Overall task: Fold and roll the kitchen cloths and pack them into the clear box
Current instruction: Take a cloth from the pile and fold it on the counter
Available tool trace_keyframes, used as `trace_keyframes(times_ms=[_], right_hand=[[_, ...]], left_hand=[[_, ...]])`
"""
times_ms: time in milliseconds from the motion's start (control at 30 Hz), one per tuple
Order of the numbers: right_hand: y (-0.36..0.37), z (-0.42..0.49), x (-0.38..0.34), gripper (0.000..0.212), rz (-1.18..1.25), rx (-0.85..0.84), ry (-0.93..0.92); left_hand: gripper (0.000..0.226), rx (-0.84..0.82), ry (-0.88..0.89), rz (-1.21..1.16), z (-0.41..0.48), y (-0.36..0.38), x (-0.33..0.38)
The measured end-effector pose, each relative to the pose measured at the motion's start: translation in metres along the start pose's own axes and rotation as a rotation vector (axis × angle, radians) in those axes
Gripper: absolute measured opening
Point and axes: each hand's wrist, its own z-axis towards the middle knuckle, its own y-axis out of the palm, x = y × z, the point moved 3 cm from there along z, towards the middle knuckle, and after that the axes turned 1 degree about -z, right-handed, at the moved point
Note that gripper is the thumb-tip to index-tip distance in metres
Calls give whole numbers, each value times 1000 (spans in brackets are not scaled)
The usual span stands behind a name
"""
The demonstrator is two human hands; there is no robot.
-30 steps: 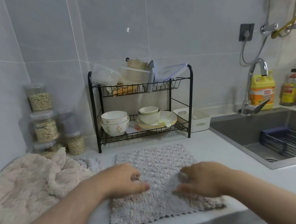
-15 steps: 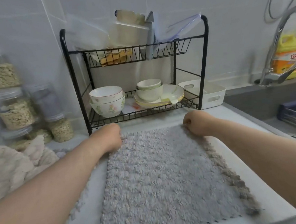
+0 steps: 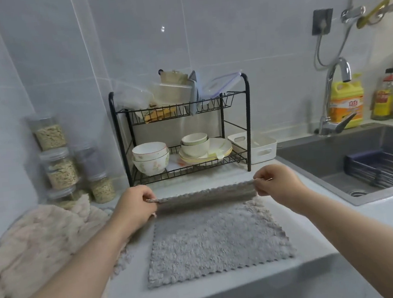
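You are pinching the far corners of the grey cloth (image 3: 215,241) between curled fingers, left hand (image 3: 136,206) and right hand (image 3: 275,184), holding that edge raised for folding.

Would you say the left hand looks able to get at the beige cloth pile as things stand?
Probably yes: the beige cloth pile lies right beside the left hand with nothing between them, but its fingers pinch a raised corner of the grey cloth and must let go first.

Cloth (image 3: 215,241) on counter (image 3: 318,211); rack (image 3: 181,131) behind; sink (image 3: 362,163) right.
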Motion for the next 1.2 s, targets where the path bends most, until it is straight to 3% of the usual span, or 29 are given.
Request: trace_keyframes(times_ms=[267, 433, 733, 933, 1000, 1067, 1133, 1200], right_hand=[[-29, -69, -9, 9, -65, -44, -19], [-37, -98, -1, 10, -125, -67, -29], [-26, -124, 16, 22, -424, -224, -127], [-20, -123, 16, 12, -575, -298, -196], [-18, -120, 19, 11, -523, -281, -121], [-23, -114, 22, 16, -244, -187, 106], [-25, -103, 24, 5, 91, -91, 339], [-24, -94, 21, 8, 235, -89, 523]], left_hand=[[19, -36, 46, -33, -65, -15, -5], [31, -134, 107, -6, -90, -18, -11], [16, -305, 191, 336, -111, -1, -22], [19, -386, 285, 476, -121, 2, -17], [16, -397, 281, 450, -124, -1, -17], [18, -372, 266, 408, -124, -7, -18], [18, -288, 290, 363, -122, -11, -15], [18, -243, 319, 338, -119, -5, -13]])
